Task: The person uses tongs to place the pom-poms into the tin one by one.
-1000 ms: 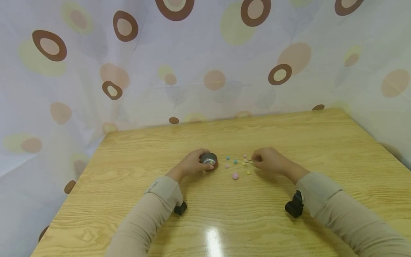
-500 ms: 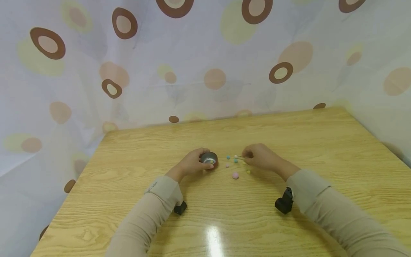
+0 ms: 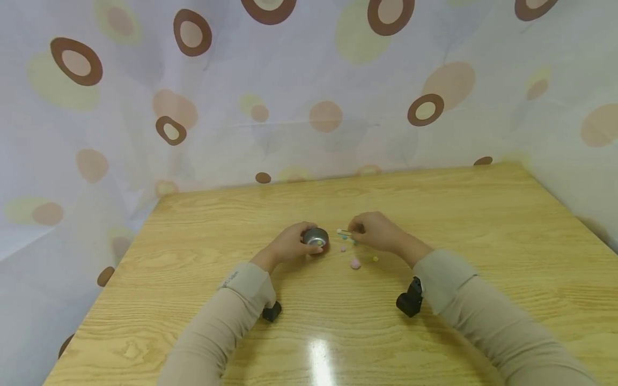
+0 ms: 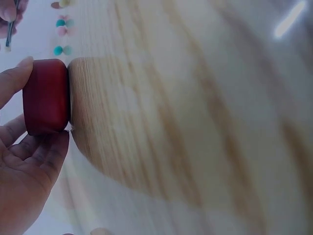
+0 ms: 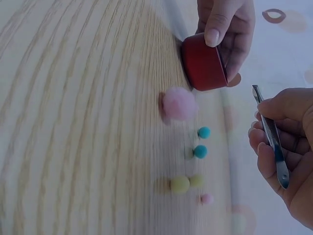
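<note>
My left hand point(image 3: 291, 244) holds a small round bowl point(image 4: 48, 98), red outside and silvery inside, upright on the table with thumb and fingers round its sides. A small yellowish ball point(image 3: 319, 243) lies inside it. To the right of the bowl, my right hand point(image 3: 378, 231) pinches metal tweezers point(image 5: 272, 134) between thumb and fingers, tips toward the bowl. At those tips in the head view is a tiny pale ball point(image 3: 339, 231), above the table and apart from the bowl. Below the tweezers are two teal balls point(image 5: 200, 152), partly hidden in the head view.
A larger pink pom-pom point(image 5: 179, 104) sits on the wooden table point(image 3: 309, 300), nearer me. Small yellow balls point(image 5: 179, 184) and small pink balls point(image 5: 207, 199) lie scattered right of the bowl. A patterned curtain point(image 3: 285, 145) hangs behind the table.
My right hand has moved left toward the bowl, carrying the tweezers and the pale ball away from the right side of the scattered balls. The left hand and bowl stay in place.
</note>
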Demonstrator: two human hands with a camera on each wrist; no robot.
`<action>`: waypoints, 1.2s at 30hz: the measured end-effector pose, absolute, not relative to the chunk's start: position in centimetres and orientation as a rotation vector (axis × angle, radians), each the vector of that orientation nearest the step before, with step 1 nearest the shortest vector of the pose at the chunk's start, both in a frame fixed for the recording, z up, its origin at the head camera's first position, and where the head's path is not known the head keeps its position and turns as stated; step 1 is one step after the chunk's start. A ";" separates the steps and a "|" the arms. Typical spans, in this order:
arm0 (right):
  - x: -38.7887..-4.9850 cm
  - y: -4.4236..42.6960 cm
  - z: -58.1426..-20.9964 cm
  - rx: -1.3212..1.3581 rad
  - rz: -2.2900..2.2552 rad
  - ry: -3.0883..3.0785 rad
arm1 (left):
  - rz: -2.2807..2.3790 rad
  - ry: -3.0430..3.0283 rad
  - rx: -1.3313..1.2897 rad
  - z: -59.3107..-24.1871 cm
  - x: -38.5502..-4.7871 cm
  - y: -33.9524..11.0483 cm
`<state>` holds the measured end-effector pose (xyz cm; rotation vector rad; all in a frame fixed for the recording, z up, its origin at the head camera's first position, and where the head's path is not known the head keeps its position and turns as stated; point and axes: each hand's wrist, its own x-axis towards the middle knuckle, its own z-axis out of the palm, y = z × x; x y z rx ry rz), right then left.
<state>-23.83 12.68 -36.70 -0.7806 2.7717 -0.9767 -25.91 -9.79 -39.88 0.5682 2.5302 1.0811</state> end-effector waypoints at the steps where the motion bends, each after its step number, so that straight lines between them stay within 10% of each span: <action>1: -23.9 12.5 -36.7 -0.784 -0.980 2.769 | 1.081 2.529 0.567 -39.9 -25.9 -9.8; 36: -24.9 8.4 -38.0 -0.781 -0.883 2.732 | 1.089 2.522 0.598 -40.0 -25.5 -10.1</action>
